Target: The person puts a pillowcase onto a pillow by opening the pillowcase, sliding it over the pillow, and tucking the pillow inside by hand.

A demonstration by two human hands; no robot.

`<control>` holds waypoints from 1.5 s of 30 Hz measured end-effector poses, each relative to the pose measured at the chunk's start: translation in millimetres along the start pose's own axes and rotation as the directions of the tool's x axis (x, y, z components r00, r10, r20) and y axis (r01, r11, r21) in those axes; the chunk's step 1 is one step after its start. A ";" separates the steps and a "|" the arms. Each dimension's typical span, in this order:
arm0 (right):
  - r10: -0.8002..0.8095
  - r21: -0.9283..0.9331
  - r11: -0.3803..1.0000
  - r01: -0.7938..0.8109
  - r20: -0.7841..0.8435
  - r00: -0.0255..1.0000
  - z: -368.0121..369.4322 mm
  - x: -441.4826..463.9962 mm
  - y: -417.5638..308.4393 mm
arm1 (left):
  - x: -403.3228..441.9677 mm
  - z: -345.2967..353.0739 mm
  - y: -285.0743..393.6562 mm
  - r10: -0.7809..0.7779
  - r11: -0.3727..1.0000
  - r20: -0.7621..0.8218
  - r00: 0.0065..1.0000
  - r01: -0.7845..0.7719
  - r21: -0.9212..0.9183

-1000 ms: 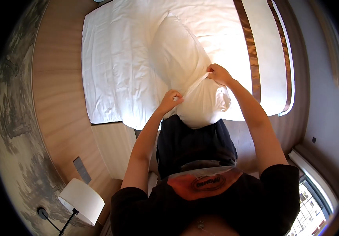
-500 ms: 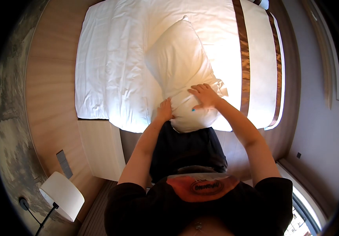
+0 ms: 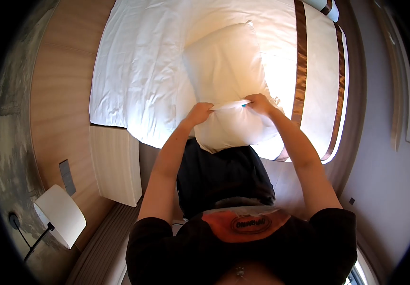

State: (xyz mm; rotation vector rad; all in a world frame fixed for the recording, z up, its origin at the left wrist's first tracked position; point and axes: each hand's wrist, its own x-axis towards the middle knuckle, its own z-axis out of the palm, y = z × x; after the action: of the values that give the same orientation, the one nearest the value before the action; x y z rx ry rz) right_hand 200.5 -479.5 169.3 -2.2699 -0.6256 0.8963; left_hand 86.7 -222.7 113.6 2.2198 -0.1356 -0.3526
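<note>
A white pillow (image 3: 228, 57) lies lengthwise on the bed, its near end by my legs. Across its lower part runs a gathered white edge of the pillowcase (image 3: 228, 105). My left hand (image 3: 200, 113) is closed on the left end of this edge, and my right hand (image 3: 260, 104) pinches it on the right. Between them the fabric is pulled fairly straight. The near end of the pillow bulges out below my hands, and some crumpled cloth shows just beyond my right wrist.
Under the pillow spreads the white bedding (image 3: 138, 71), with brown satin bands (image 3: 302, 57) at right. A wooden bedside cabinet (image 3: 114, 161) stands at left. Below it a wall lamp (image 3: 61, 216) juts out. Another cushion (image 3: 326, 7) shows at the top right.
My right hand has gone from lying spread on the pillow to pinching the pillowcase edge. My left hand has moved up from the pillow's side and grips that edge too.
</note>
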 end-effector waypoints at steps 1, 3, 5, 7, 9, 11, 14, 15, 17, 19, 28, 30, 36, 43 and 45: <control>0.087 0.103 0.990 -0.094 0.070 0.994 -10.2 4.2 -0.2 | 5.6 -22.3 12.8 0.014 0.999 0.050 0.999 -0.011 -0.048; 0.151 0.347 0.917 -0.198 0.158 0.976 -21.1 11.6 0.9 | 16.9 -55.4 22.0 -0.030 0.996 0.140 0.990 0.041 -0.078; 0.123 0.618 0.759 -0.207 0.176 0.977 -24.8 13.4 1.0 | 22.8 -81.3 40.6 -0.055 0.985 0.166 0.985 0.081 -0.152; 0.129 0.562 0.786 -0.256 0.255 0.958 -33.5 13.9 -3.5 | 23.7 -101.8 60.1 -0.075 0.957 0.128 0.989 0.107 -0.269; 0.127 0.459 0.857 -0.233 0.250 0.960 -29.9 14.4 -3.1 | 21.8 -106.2 65.8 -0.123 0.987 0.150 0.981 0.137 -0.087; 0.103 0.294 0.945 -0.146 0.159 0.982 -9.9 18.7 12.7 | 18.3 -106.8 62.2 -0.052 0.998 0.154 0.987 0.046 0.044; -0.031 0.323 0.946 0.021 0.028 0.999 2.6 -2.2 -6.9 | 5.1 -89.4 33.0 0.129 0.985 0.172 0.977 -0.146 0.091; 0.088 0.338 0.931 -0.138 0.159 0.983 -1.0 -7.8 -19.4 | -1.4 -86.4 31.6 0.115 0.989 0.186 0.976 -0.129 0.067; -0.018 0.234 0.972 -0.029 0.194 0.981 9.9 -9.3 -23.9 | -9.7 -85.1 27.1 0.065 0.998 0.177 0.982 -0.068 0.008; -0.172 0.139 0.979 0.150 0.165 0.971 20.1 -11.2 -36.3 | -10.1 -88.0 15.3 -0.184 0.966 0.307 0.934 0.229 -0.117; -0.081 -0.212 0.953 0.215 0.507 0.858 24.2 3.1 -91.6 | -13.1 -94.2 63.3 -0.177 0.975 0.598 0.782 0.056 0.216; -0.098 -0.227 0.947 0.229 0.475 0.875 32.5 7.2 -87.6 | -11.2 -93.2 72.4 -0.226 0.944 0.628 0.745 0.008 0.330; -0.292 -0.150 0.937 0.314 0.156 0.944 32.9 2.6 -71.0 | -2.5 -76.3 44.9 0.053 0.932 0.333 0.942 -0.167 0.323; -0.217 -0.162 0.968 0.190 -0.170 0.961 21.2 7.9 -64.6 | 34.6 -68.9 30.8 0.079 0.991 0.206 0.975 -0.055 -0.119; -0.203 -0.171 0.972 0.160 -0.275 0.940 24.7 14.0 -60.8 | 48.5 -70.2 26.8 -0.087 0.944 0.414 0.906 0.208 -0.257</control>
State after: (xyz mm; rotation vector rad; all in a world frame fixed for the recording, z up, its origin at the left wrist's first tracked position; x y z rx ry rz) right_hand 179.8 -419.3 190.4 -2.3658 -0.7717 0.4267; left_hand 154.5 -197.3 165.9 1.8408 -0.1203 -0.8553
